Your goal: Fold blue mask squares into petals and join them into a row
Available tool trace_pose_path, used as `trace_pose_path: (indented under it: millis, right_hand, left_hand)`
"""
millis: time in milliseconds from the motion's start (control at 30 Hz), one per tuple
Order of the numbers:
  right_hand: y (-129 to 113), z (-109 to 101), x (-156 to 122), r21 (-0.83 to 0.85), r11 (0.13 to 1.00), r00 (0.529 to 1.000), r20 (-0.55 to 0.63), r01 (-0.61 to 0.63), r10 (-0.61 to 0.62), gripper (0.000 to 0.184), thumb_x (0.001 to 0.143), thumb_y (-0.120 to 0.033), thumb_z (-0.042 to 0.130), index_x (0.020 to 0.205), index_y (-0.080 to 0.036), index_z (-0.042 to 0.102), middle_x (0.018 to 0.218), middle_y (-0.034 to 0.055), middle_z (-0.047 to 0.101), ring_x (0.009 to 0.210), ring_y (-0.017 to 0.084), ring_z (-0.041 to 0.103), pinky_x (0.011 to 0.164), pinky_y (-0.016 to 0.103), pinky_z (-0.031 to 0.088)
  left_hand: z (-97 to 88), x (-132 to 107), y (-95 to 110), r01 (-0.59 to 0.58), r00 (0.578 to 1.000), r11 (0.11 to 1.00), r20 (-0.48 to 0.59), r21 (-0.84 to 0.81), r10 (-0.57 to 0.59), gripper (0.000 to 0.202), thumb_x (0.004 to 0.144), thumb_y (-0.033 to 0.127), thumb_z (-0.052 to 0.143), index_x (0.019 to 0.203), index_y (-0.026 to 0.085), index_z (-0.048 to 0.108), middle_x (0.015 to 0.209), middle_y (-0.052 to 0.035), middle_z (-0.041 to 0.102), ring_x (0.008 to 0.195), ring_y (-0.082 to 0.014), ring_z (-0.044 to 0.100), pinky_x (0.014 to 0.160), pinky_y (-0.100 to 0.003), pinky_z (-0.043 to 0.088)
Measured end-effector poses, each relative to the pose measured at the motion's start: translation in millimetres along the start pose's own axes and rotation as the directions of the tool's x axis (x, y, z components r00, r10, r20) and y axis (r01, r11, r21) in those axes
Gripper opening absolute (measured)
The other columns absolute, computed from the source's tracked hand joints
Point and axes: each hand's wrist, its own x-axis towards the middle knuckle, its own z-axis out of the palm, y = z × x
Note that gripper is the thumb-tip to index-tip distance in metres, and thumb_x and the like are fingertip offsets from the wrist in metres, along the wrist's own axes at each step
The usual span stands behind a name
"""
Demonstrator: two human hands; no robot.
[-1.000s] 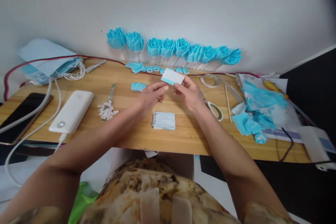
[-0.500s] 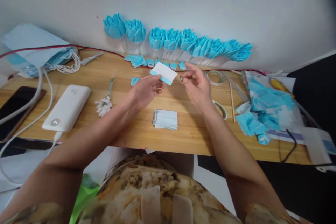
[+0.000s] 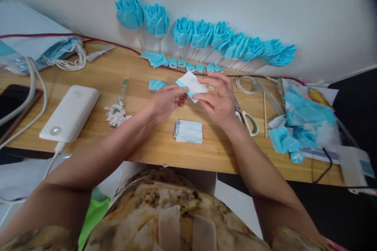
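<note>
Between both hands is a small rectangular sheet (image 3: 193, 83), white with a light-blue folded edge. My left hand (image 3: 169, 102) pinches its left, blue-edged side. On the right, the fingers of my right hand (image 3: 217, 96) grip the sheet's other end. Below the hands lies a stack of similar pale sheets (image 3: 189, 131) on the wooden table (image 3: 153, 143). A blue cut piece with a scalloped edge (image 3: 157, 85) rests beside my left fingertips. Behind the hands runs a row of small rolled blue pieces (image 3: 190, 67). Scissors (image 3: 249, 121) lie partly covered by my right hand.
Blue flowers on sticks (image 3: 182, 32) lean on the wall. A power bank (image 3: 70, 113) and a phone (image 3: 17, 104) lie at the left. A tape roll (image 3: 246, 85), a thin stick (image 3: 264, 113) and blue scraps (image 3: 309, 110) are at the right. A red-black cable (image 3: 118, 45) crosses behind.
My right hand has moved left and closed on the sheet's right end, which it did not touch before. The sheet has tilted. The view has shifted slightly.
</note>
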Motion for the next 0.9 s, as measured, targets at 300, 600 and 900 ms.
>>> trace_pose_path:
  millis: [300, 600, 900]
  right_hand:
    - [-0.1, 1.9, -1.6, 0.100, 0.994, 0.998, 0.050, -0.044, 0.039, 0.008, 0.094, -0.031, 0.068, 0.092, -0.033, 0.075, 0.131, 0.0003, 0.070, 0.131, 0.029, 0.057, 0.115, 0.057, 0.044]
    - [-17.1, 3.0, -1.1, 0.315, 0.888, 0.941, 0.061, -0.335, 0.333, 0.006, 0.093, -0.031, 0.066, 0.091, -0.028, 0.071, 0.129, 0.0052, 0.070, 0.124, 0.026, 0.064, 0.108, 0.051, 0.050]
    - [-17.3, 11.8, -2.0, 0.537, 0.592, 0.767, 0.179, -0.601, 0.616, 0.011, 0.085, -0.036, 0.070, 0.086, -0.025, 0.069, 0.090, 0.0001, 0.072, 0.081, 0.015, 0.063, 0.075, 0.032, 0.051]
  left_hand:
    - [-2.2, 4.2, -5.3, -0.087, 0.995, 0.992, -0.041, 0.089, 0.091, 0.019, 0.086, 0.016, 0.076, 0.068, 0.015, 0.068, 0.065, 0.0003, 0.065, 0.062, -0.0082, 0.059, 0.062, -0.023, 0.041]
    - [-3.7, 7.1, -11.5, -0.229, 0.961, 0.924, -0.077, 0.307, 0.264, 0.027, 0.080, 0.022, 0.079, 0.057, 0.018, 0.067, 0.057, 0.0016, 0.060, 0.055, -0.0086, 0.048, 0.058, -0.025, 0.039]
    - [-2.6, 5.9, -12.0, -0.218, 0.966, 0.913, -0.057, 0.346, 0.253, 0.027, 0.075, 0.036, 0.085, 0.060, 0.019, 0.070, 0.062, -0.0003, 0.064, 0.059, -0.0108, 0.051, 0.059, -0.027, 0.040]
